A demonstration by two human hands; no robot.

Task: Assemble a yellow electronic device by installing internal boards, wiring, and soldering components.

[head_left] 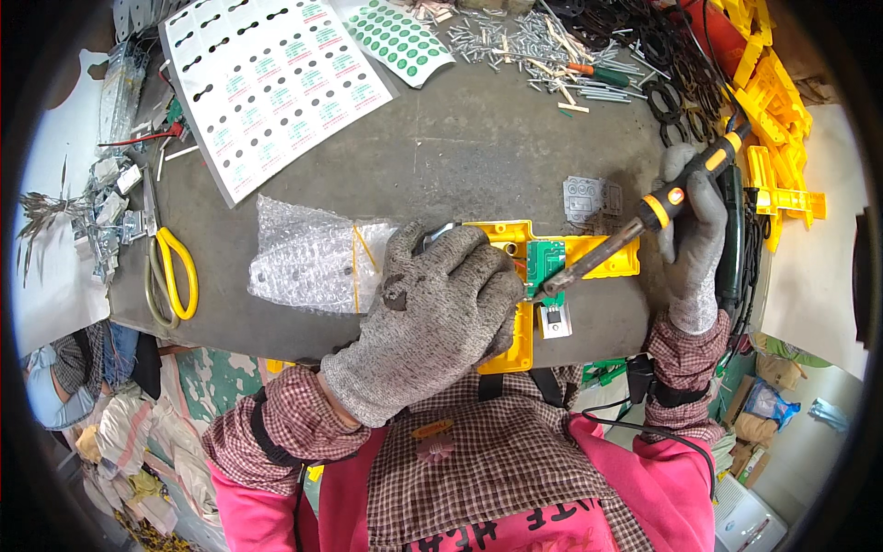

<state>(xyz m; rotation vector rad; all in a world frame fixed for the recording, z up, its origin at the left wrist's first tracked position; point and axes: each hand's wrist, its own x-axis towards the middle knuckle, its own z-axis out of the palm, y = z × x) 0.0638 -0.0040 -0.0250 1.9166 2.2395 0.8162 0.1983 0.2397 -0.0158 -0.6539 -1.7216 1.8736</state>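
My right hand (pixel 696 230), in a grey glove, grips a soldering iron (pixel 662 204) with a black and orange handle. Its dark tip reaches down-left to the edge of a green circuit board (pixel 548 267). The board sits in a yellow plastic casing (pixel 602 256). My left hand (pixel 432 317), also gloved, is closed and covers the casing's left side, with its fingers close to the iron's tip. Its fingertips are hidden, and a bit of shiny metal (pixel 441 233) sticks out by its knuckles. A black component (pixel 555 316) with a pale plate lies at the board's near edge.
Bubble wrap (pixel 308 258) lies left of my hand, with yellow-handled scissors (pixel 179 267) beyond it. Sticker sheets (pixel 276 92), loose screws (pixel 497 41) and a screwdriver (pixel 600 74) spread across the back. Yellow plastic parts (pixel 777 138) pile up at right. A flat grey plate (pixel 590 200) lies behind the casing.
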